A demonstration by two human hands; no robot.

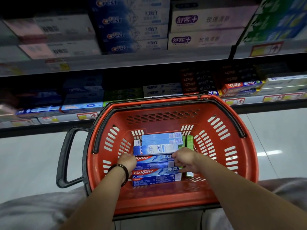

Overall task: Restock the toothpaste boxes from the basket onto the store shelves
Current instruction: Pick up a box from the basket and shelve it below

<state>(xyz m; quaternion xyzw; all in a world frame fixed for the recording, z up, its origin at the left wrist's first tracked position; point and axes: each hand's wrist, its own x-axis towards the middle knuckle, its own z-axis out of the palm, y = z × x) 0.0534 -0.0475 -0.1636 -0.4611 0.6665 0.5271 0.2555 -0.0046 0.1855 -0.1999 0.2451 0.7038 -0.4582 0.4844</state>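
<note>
Toothpaste boxes (156,149) lie flat in the red basket (166,201), long axes left-right. Upper Colgate box (154,161), logo end left. Left hand (127,161) grips its left end, right hand (184,159) its right end.

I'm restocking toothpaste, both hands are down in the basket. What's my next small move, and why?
Probably lift the upper Colgate box out of the red basket: your left hand and right hand are at its ends, and nothing lies on it.

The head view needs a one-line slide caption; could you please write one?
Left hand and right hand at the two ends of a Colgate box in the red basket, before stocked shelves.
</note>
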